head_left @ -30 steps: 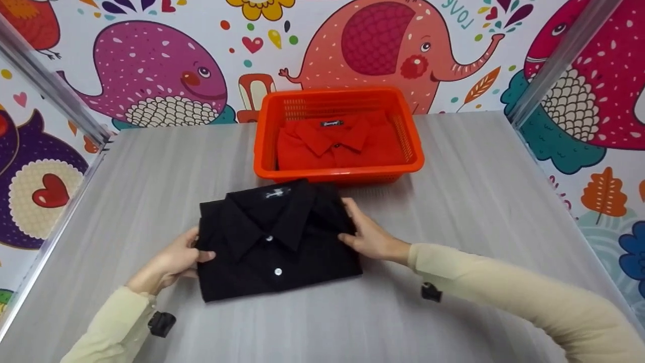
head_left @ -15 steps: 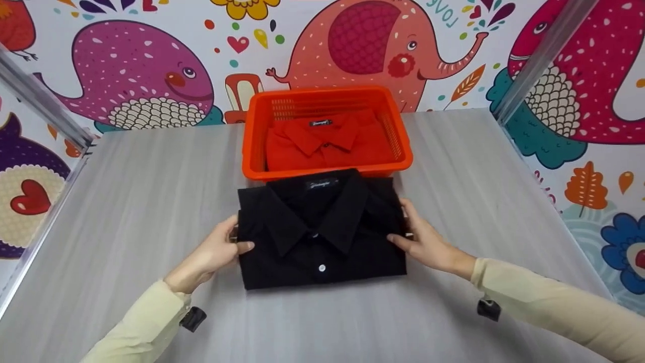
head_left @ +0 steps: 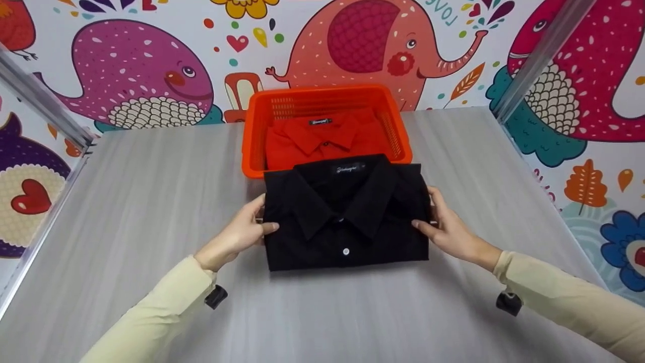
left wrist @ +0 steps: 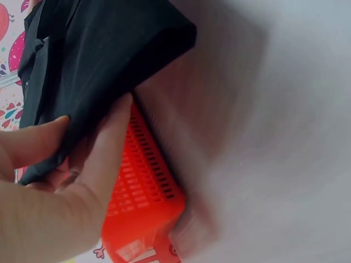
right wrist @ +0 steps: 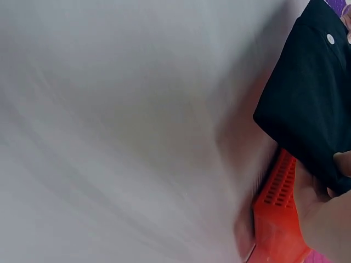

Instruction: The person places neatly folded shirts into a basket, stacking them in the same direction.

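A folded black shirt (head_left: 322, 242), collar toward the back and white buttons showing, is held up between both hands. My left hand (head_left: 242, 229) pinches its left edge, thumb on top and fingers underneath. On the opposite edge my right hand (head_left: 456, 232) grips in the same way. The shirt's far part overlaps the front rim of an orange plastic basket (head_left: 252, 146) in the head view. Inside the basket lies a folded red shirt (head_left: 289, 146) with its collar up. Both wrist views show the black shirt (left wrist: 109, 55) above the table, beside the perforated basket wall (right wrist: 282, 183).
The basket stands at the back of a grey wood-grain table (head_left: 166, 201). Behind it rises a wall printed with cartoon animals (head_left: 363, 45). Metal posts (head_left: 544, 60) mark the back corners, and a printed side panel (head_left: 30, 191) runs along the left.
Both hands have carried the black shirt rightward and then forward toward the basket, levelling its tilt. It now overlaps the basket's front rim. The head view has shifted slightly.
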Demonstrator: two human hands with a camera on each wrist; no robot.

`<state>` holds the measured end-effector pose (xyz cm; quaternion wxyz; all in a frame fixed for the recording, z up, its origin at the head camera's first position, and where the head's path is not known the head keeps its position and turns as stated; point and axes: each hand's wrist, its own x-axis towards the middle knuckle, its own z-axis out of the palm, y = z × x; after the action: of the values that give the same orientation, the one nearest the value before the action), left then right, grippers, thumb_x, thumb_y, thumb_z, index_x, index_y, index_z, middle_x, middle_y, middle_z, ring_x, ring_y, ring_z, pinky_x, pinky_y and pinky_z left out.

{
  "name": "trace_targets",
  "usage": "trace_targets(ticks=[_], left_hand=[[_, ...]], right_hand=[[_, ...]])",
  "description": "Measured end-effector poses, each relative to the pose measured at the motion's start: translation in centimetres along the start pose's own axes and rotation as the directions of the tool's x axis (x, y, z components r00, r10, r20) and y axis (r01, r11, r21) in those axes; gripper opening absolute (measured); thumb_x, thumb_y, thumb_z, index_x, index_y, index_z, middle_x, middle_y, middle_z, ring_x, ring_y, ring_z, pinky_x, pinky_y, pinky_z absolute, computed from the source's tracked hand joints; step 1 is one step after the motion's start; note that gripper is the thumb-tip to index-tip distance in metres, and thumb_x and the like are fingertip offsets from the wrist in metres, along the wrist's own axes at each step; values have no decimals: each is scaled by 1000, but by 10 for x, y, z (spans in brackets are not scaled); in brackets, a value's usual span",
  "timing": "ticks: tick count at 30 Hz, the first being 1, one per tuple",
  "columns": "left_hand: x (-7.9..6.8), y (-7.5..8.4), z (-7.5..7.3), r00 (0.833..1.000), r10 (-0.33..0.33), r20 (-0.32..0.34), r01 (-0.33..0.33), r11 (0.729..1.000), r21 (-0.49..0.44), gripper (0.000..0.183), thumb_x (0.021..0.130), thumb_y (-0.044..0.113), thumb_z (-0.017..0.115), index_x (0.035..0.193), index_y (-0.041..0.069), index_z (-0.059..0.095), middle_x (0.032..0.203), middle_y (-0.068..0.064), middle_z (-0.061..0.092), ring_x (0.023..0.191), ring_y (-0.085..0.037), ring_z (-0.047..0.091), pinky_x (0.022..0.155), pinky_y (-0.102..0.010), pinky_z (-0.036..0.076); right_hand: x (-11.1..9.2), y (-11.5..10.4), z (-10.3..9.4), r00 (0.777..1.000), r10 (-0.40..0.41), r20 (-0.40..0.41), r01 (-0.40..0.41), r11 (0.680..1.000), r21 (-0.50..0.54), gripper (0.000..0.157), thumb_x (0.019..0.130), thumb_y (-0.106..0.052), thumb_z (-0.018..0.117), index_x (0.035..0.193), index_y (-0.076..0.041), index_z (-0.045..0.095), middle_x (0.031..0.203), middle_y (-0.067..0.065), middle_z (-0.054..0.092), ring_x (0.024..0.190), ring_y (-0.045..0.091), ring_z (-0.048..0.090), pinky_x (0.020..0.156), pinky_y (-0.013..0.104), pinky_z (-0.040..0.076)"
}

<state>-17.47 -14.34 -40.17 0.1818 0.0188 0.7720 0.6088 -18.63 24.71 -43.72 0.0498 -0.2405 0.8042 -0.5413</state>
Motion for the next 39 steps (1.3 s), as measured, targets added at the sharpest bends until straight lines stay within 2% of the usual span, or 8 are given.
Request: trace_targets(ticks=[7, 11, 16, 20, 25, 30, 35, 39], left_hand=[[13, 17, -4, 996, 90, -23, -89, 995, 49, 62, 88, -14, 53, 146, 4, 38, 119, -21, 57, 92, -26, 63, 68, -36, 56], [21, 32, -7, 981, 185, -59, -178, 978, 111, 61, 87, -15, 54, 144, 3, 40, 122, -21, 58, 98, -28, 61, 75, -37, 55], [34, 55, -15, 949, 297, -108, -270, 940, 208, 59, 86, -14, 56, 142, 1, 44, 123, -20, 59, 107, -29, 55, 94, -40, 43], [49, 72, -24, 937, 324, -129, -290, 929, 231, 57, 86, -15, 54, 140, -1, 44, 126, -20, 57, 112, -28, 52, 101, -41, 39], [69, 86, -37, 934, 311, -177, -261, 930, 258, 54, 87, -14, 54, 138, -1, 44, 123, -21, 56, 112, -28, 51, 99, -40, 41], [85, 96, -48, 927, 272, -258, -200, 940, 275, 53, 89, -10, 55, 140, 4, 44, 121, -20, 54, 111, -30, 51, 96, -43, 44], [101, 100, -52, 897, 246, -368, -122, 936, 329, 35, 89, -5, 57, 124, 0, 50, 115, -20, 56, 106, -29, 49, 93, -40, 43], [114, 103, -53, 882, 240, -405, -80, 924, 374, 28, 88, -4, 57, 115, -2, 50, 114, -20, 57, 105, -29, 50, 92, -40, 42]], right_hand=[[16, -8, -14, 995, -40, -96, 38, 999, -24, 57, 86, 21, 52, 135, 4, 30, 117, 27, 59, 98, 17, 64, 76, 25, 53], [31, -16, -23, 984, -85, -155, 83, 996, -20, 56, 85, 23, 51, 134, 5, 30, 115, 28, 59, 96, 10, 64, 75, 24, 53], [54, -25, -34, 975, -127, -185, 121, 992, -40, 56, 87, 21, 49, 136, 3, 29, 120, 24, 58, 99, 14, 64, 77, 24, 53], [74, -30, -40, 969, -131, -209, 116, 990, -82, 56, 90, 18, 47, 139, 0, 28, 126, 19, 55, 104, 21, 62, 79, 25, 52], [99, -40, -42, 963, -109, -248, 81, 989, -119, 54, 92, 10, 49, 141, -6, 31, 126, 15, 56, 104, 26, 61, 82, 29, 50], [126, -53, -43, 954, -78, -289, 40, 990, -137, 60, 89, 8, 50, 143, -11, 33, 132, 12, 50, 111, 26, 53, 94, 44, 45], [157, -66, -42, 957, 22, -290, -82, 977, -195, 62, 87, 8, 49, 143, -14, 33, 132, 11, 46, 115, 25, 47, 98, 43, 40], [175, -72, -42, 962, 113, -248, -174, 955, -241, 61, 89, 6, 49, 144, -12, 31, 131, 15, 46, 114, 28, 47, 99, 43, 39]])
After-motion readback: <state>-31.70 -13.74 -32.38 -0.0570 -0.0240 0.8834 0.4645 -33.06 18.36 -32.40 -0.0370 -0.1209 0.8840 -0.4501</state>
